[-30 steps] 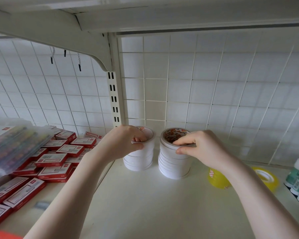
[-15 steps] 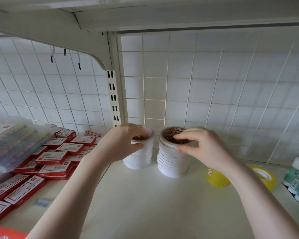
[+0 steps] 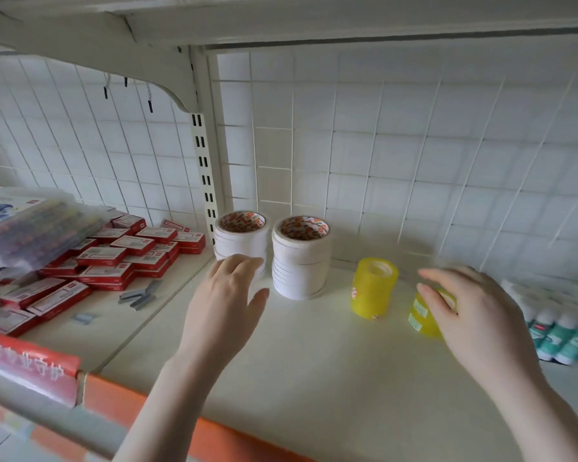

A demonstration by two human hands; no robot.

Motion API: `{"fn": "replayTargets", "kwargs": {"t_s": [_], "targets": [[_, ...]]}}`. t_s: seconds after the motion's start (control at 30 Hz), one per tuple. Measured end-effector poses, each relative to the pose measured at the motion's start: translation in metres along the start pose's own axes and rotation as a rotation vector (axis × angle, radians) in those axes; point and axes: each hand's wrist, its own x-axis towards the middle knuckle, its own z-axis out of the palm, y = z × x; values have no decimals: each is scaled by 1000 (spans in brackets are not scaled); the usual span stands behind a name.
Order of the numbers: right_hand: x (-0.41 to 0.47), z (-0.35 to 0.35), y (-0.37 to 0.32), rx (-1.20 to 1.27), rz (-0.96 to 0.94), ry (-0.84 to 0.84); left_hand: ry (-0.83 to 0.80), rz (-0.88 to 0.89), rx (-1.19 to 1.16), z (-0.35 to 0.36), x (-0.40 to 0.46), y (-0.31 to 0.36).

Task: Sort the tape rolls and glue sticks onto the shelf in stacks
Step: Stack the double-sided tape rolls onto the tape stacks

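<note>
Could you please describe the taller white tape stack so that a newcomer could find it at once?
Find the slotted upright post at the back of the cream shelf. Two white tape stacks stand just right of it. You want the right-hand stack, taller than the left-hand stack, beside the yellow tape.

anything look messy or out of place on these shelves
Loose grey staple strips lie bare on the left shelf outside the red boxes, which are heaped unevenly. The white tape stacks stand upright and neat.
</note>
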Motion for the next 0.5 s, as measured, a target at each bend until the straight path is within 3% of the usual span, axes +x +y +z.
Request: {"fn": "replayTargets", "kwargs": {"t_s": [0.23,0.5], "targets": [[-51,-45,41,-113,0,29,-47,-26,-40,13,-40,61],[-125,-97,75,-269,167,87,-132,136,-135,32,-66,123]]}}
